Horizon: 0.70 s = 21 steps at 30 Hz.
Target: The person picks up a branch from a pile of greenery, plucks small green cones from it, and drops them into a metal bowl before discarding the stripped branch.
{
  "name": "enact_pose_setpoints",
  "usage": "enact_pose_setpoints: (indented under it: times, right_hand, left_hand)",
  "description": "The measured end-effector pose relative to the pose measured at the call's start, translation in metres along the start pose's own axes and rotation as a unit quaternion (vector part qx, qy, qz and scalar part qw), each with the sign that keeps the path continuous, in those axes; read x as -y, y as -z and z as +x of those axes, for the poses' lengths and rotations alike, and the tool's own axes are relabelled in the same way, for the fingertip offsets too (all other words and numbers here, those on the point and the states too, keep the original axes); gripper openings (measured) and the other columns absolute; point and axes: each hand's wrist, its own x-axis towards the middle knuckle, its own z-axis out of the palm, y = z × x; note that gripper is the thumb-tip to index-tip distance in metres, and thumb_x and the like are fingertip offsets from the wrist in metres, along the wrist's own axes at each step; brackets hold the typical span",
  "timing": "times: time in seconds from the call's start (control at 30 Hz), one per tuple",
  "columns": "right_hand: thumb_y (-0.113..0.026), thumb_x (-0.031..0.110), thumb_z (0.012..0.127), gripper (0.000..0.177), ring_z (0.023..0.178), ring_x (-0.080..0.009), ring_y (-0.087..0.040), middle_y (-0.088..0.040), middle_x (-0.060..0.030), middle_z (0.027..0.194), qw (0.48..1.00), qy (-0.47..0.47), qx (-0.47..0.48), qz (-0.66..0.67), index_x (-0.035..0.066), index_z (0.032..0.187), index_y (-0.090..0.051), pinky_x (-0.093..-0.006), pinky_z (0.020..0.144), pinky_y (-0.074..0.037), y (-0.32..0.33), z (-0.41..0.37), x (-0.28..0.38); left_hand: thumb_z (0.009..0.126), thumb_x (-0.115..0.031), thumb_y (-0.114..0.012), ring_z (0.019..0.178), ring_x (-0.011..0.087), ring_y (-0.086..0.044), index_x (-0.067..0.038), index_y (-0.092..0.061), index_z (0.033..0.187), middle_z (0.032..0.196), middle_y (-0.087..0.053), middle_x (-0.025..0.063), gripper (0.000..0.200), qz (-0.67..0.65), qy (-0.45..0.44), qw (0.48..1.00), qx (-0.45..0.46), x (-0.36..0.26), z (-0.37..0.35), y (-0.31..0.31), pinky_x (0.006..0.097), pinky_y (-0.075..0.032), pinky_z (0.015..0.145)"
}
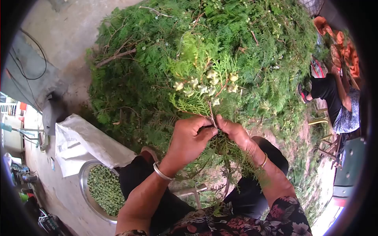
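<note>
My left hand (193, 137) pinches the stem of a leafy green sprig (208, 84) at the centre of the view. Pale, star-shaped seed cones (202, 88) cluster on the sprig above my fingers. Right beside it, my right hand (236, 131) is closed on the same stem, its thumb near the left fingertips. More green fronds hang below both hands, between my knees. A large pile of cut green branches (149, 82) lies beyond the hands.
At the lower left stands a metal basin (83, 185) of small green cones, next to a white sack (84, 141). On the right, a seated person (342, 98) is near an orange cloth (348, 51). Cables lie at the upper left.
</note>
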Motion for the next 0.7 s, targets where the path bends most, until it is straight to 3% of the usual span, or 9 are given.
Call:
enact_pose_setpoints:
  times: [0.07, 0.27, 0.4, 0.47, 0.5, 0.53, 0.6, 0.63, 0.7]
  right_hand:
    - [-0.043, 0.067, 0.086, 0.071, 0.092, -0.0157, -0.049, -0.06, -0.0076, 0.099, 0.999, 0.041, 0.003, -0.005, 0.0, 0.105, -0.06, -0.0299, 0.085, -0.039, -0.003, -0.002, 0.001]
    - [-0.042, 0.064, 0.088, 0.073, 0.083, -0.017, -0.052, -0.059, -0.0131, 0.091, 0.995, -0.013, -0.026, -0.091, -0.006, 0.102, -0.058, -0.0315, 0.078, -0.044, -0.004, 0.005, 0.004]
    - [-0.042, 0.064, 0.088, 0.073, 0.079, -0.0194, -0.053, -0.059, -0.0145, 0.087, 0.987, 0.024, -0.073, -0.142, -0.006, 0.103, -0.057, -0.0335, 0.073, -0.046, -0.013, -0.007, 0.02]
    - [-0.042, 0.065, 0.087, 0.074, 0.074, -0.0192, -0.049, -0.056, -0.0129, 0.079, 0.977, 0.02, -0.164, -0.137, -0.007, 0.096, -0.058, -0.0344, 0.068, -0.046, -0.013, -0.014, 0.028]
    - [-0.042, 0.065, 0.087, 0.073, 0.075, -0.0188, -0.049, -0.056, -0.0126, 0.079, 0.976, 0.012, -0.169, -0.135, -0.005, 0.093, -0.059, -0.0335, 0.072, -0.045, -0.013, -0.02, 0.034]
    - [-0.042, 0.065, 0.087, 0.073, 0.075, -0.0188, -0.049, -0.056, -0.0126, 0.079, 0.977, 0.015, -0.167, -0.132, -0.005, 0.093, -0.059, -0.0335, 0.072, -0.045, -0.007, -0.016, 0.03]
    - [-0.041, 0.065, 0.087, 0.072, 0.08, -0.0197, -0.053, -0.057, -0.0129, 0.08, 0.984, 0.032, -0.14, -0.102, -0.004, 0.095, -0.061, -0.0348, 0.079, -0.044, 0.006, -0.004, 0.018]
    - [-0.044, 0.064, 0.087, 0.071, 0.088, -0.0217, -0.053, -0.058, -0.0138, 0.082, 0.993, 0.024, -0.107, -0.05, -0.004, 0.095, -0.061, -0.0367, 0.091, -0.038, 0.009, -0.002, 0.019]
    - [-0.047, 0.064, 0.085, 0.071, 0.094, -0.0222, -0.052, -0.058, -0.0152, 0.087, 0.991, 0.051, -0.11, -0.056, -0.005, 0.094, -0.061, -0.0368, 0.094, -0.036, 0.003, -0.015, 0.031]
  left_hand:
    - [0.076, 0.003, -0.067, 0.06, 0.013, -0.058, 0.002, -0.063, 0.084, 0.07, -0.062, 0.008, 0.009, 0.076, -0.052, 0.995, -0.028, 0.005, 0.0, -0.004, 0.0259, -0.044, 0.054]
    - [0.076, -0.004, -0.068, 0.058, 0.025, -0.058, 0.002, -0.058, 0.08, 0.069, -0.058, 0.0152, 0.013, 0.239, -0.066, 0.965, -0.09, 0.011, -0.005, -0.014, 0.0321, -0.043, 0.053]
    - [0.081, -0.007, -0.065, 0.056, 0.0224, -0.056, 0.0, -0.058, 0.08, 0.069, -0.059, 0.0117, 0.01, 0.302, -0.112, 0.938, -0.126, 0.015, -0.004, -0.007, 0.0317, -0.044, 0.051]
    - [0.086, -0.008, -0.058, 0.057, 0.0193, -0.056, -0.001, -0.059, 0.081, 0.069, -0.059, 0.0083, 0.008, 0.031, 0.19, 0.974, -0.116, 0.009, 0.002, 0.01, 0.0296, -0.045, 0.049]
    - [0.087, -0.008, -0.053, 0.063, 0.0173, -0.055, 0.0, -0.059, 0.085, 0.075, -0.059, 0.0091, 0.01, -0.209, 0.273, 0.929, -0.136, -0.009, 0.01, 0.019, 0.0273, -0.045, 0.049]
    - [0.087, -0.008, -0.053, 0.063, 0.0173, -0.055, 0.0, -0.059, 0.085, 0.075, -0.059, 0.0091, 0.01, -0.205, 0.272, 0.931, -0.136, -0.006, 0.011, 0.025, 0.0273, -0.045, 0.049]
    - [0.085, -0.008, -0.055, 0.065, 0.0184, -0.055, 0.003, -0.058, 0.088, 0.08, -0.059, 0.0137, 0.013, -0.465, 0.239, 0.848, -0.086, 0.007, 0.01, 0.034, 0.0269, -0.045, 0.05]
    - [0.083, -0.007, -0.057, 0.066, 0.019, -0.056, 0.003, -0.058, 0.093, 0.084, -0.059, 0.0152, 0.014, -0.48, 0.245, 0.839, -0.077, 0.008, 0.008, 0.036, 0.0266, -0.046, 0.051]
    - [0.083, -0.006, -0.058, 0.067, 0.0185, -0.056, 0.002, -0.059, 0.095, 0.086, -0.059, 0.0154, 0.015, -0.5, 0.234, 0.83, -0.075, 0.013, 0.004, 0.045, 0.0261, -0.047, 0.051]
